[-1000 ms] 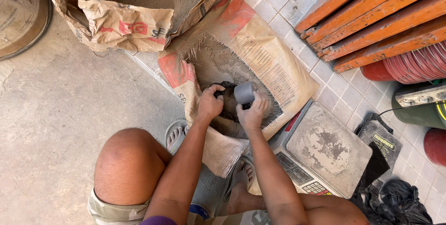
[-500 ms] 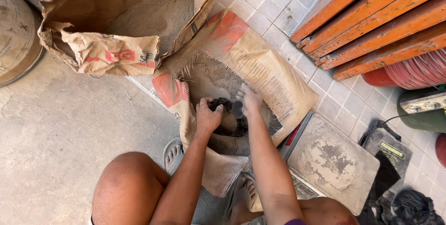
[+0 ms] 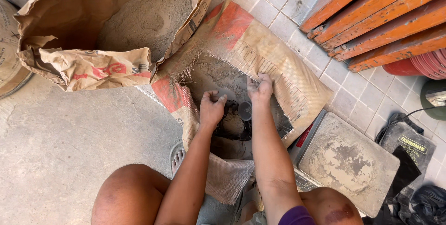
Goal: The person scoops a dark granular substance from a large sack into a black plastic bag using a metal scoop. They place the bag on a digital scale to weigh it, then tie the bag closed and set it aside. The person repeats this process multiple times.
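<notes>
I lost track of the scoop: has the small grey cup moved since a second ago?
Yes. The grey cup was lifted above the woven sack; it now sits low inside the sack's opening, between the left hand and right hand.

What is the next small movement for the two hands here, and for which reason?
Probably the left hand should push the small dark cup down into the grey powder to fill it. The cup sits between the hands just above the powder, inside the woven sack, and the right hand grips the sack's edge, holding the mouth open. Whether the cup already holds powder is unclear.
</notes>
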